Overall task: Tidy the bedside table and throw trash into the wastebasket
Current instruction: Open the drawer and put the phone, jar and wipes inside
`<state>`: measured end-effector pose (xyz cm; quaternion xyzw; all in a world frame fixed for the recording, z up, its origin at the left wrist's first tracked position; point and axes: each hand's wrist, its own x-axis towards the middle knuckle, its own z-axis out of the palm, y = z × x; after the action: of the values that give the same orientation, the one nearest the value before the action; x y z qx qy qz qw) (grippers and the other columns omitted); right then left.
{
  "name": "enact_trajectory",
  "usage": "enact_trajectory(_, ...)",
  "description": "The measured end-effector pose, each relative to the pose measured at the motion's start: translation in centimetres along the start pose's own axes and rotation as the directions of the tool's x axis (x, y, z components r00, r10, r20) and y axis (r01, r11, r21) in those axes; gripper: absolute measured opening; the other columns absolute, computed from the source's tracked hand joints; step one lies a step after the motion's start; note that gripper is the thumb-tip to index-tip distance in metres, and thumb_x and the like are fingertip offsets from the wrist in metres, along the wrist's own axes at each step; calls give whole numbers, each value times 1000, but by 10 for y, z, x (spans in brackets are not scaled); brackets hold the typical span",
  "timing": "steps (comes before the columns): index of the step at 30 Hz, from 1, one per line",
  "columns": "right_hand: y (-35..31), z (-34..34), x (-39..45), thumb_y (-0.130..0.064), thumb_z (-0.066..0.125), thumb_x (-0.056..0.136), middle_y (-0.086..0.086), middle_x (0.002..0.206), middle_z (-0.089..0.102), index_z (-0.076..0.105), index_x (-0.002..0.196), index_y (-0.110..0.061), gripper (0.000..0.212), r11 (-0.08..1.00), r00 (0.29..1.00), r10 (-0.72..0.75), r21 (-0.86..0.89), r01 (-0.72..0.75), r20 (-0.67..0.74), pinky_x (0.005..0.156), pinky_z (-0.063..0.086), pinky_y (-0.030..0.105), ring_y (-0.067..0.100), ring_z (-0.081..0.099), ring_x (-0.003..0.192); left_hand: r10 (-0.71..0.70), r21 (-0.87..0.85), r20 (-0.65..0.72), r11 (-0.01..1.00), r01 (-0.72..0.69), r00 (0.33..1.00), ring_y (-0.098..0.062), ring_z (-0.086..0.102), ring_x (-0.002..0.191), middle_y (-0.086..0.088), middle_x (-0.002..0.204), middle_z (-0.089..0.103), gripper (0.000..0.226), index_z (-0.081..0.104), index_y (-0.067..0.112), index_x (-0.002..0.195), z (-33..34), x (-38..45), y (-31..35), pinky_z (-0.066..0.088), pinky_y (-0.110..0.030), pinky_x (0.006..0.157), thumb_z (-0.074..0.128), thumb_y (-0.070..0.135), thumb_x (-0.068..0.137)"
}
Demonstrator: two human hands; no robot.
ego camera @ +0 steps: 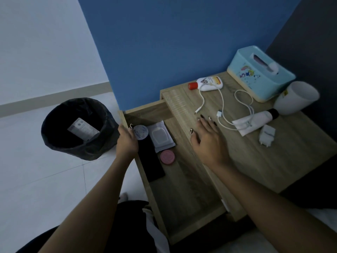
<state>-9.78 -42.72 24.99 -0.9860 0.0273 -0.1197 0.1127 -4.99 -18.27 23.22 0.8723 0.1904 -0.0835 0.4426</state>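
Blue wall rises behind the light wooden bedside surface (273, 161), whose drawer (184, 194) is pulled out toward me. On the white tiled floor to the left stands the round wastebasket lined with a black bag (76, 128), and a white printed package (83, 129) lies inside it.

My left hand (126, 141) sits at the drawer's left wall, fingers curled round a small round white-lidded tin (140, 132). Beside that in the drawer lie a flat black rectangular case (151, 161), a white pack of wet wipes (161, 136) and a round pink tin (167, 157). My right hand (207, 137) hovers over the front edge of the surface, fingers spread and holding nothing (whether the fingertips touch the wood I cannot tell).

Just past my right fingers a white charging cable (223, 110) loops across the surface, one end running under a white bottle with a red cap (207, 84) that lies on its side near the wall. A white squeeze tube with a black cap (255, 121) lies across the cable, with a white plug adapter (266, 135) just beside it. In the far corner stands a pale blue plastic tissue box with a cartoon print (259, 73), and a white cup (296, 97) lies tipped next to it
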Motion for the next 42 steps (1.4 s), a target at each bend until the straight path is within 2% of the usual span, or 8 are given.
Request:
enact_trajectory(6,0,0,0,-34,46,92,11,135,58,59,128,-6,48,1000,1000,7,-7,-8,-29,109,39,41,28,45,133,-17,-46,22,999,18,1000,-40,54,117,-23,135,49,47,18,10,142,20,-1,20,48,-50,95,27,34,102)
enact_trajectory(14,1,-1,-1,-35,40,92,9,140,54,55,133,-7,51,999,1000,12,-36,-12,0,111,36,40,27,41,137,56,-89,79,995,-49,995,-38,51,121,-19,138,47,49,24,12,137,47,1,41,46,-53,99,29,44,101)
enact_trajectory(23,-2,-2,-2,-33,41,93,10,140,54,55,132,-6,50,999,999,38,20,-38,-13,110,36,43,28,39,139,89,-196,132,979,-62,987,-38,45,129,-21,145,42,73,18,7,144,79,0,71,38,-49,106,23,60,95)
enact_trajectory(27,-3,0,-1,-30,41,92,9,140,54,55,132,-4,49,999,999,36,31,-35,-20,112,33,42,30,39,138,63,-242,200,970,-13,978,-37,45,129,-19,146,41,90,14,11,147,88,2,83,38,-53,106,21,74,84)
enact_trajectory(30,-2,0,-1,-24,38,91,9,142,52,53,134,-4,49,999,1000,24,33,-23,-9,114,31,42,30,37,139,49,-259,258,966,21,965,-36,42,132,-16,149,37,105,14,17,147,92,6,91,37,-55,108,23,85,67)
enact_trajectory(32,-2,0,-1,-23,34,91,9,143,51,52,135,-4,51,999,1000,17,30,-17,-1,115,30,42,31,35,140,61,-261,281,965,15,958,-35,44,130,-14,146,41,98,19,19,144,94,7,95,38,-54,107,31,82,70)
enact_trajectory(35,-2,0,0,-22,33,92,9,144,49,49,137,-4,51,999,1000,23,42,-23,16,114,31,44,31,33,141,88,-276,273,961,-9,958,-33,47,128,-13,143,43,78,21,15,142,99,8,97,38,-52,108,43,65,87)
enact_trajectory(42,-5,1,0,-21,36,90,10,142,51,52,134,-3,51,998,999,33,59,-33,4,114,31,44,32,35,140,92,-318,301,948,9,949,-31,41,133,-13,148,38,69,12,13,149,105,17,95,33,-45,112,37,51,97)
